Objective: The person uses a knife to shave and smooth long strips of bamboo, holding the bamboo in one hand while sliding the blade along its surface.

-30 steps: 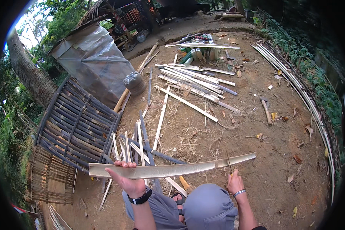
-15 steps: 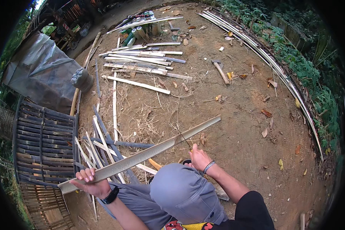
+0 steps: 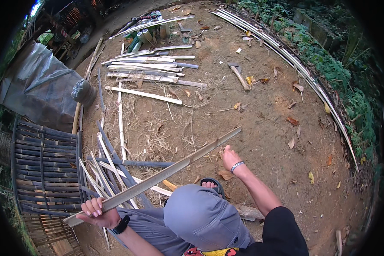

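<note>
A long split bamboo strip (image 3: 166, 171), its hollow pale side facing up, runs slantwise from the lower left to the middle of the ground. My left hand (image 3: 99, 212) is closed around its near left end, thumb below and fingers over the edge. Just right of the strip's far part is my right hand (image 3: 230, 158), a closed fist apart from the bamboo. It grips a knife, whose thin dark blade crosses the strip in the earlier frame; the blade is barely discernible now. My bent knee (image 3: 196, 215) in grey trousers lies between the two arms.
Cut bamboo strips (image 3: 145, 68) lie stacked ahead, with others (image 3: 111, 166) crossed at the left. A dark bamboo slat rack (image 3: 47, 162) stands at left. A hatchet (image 3: 240, 77) rests on the dirt. Long poles (image 3: 294, 59) line the plants at right.
My right hand has moved right, away from the strip, and the blade no longer lies across it. My left hand keeps its hold. A sandalled foot now shows beyond my knee.
</note>
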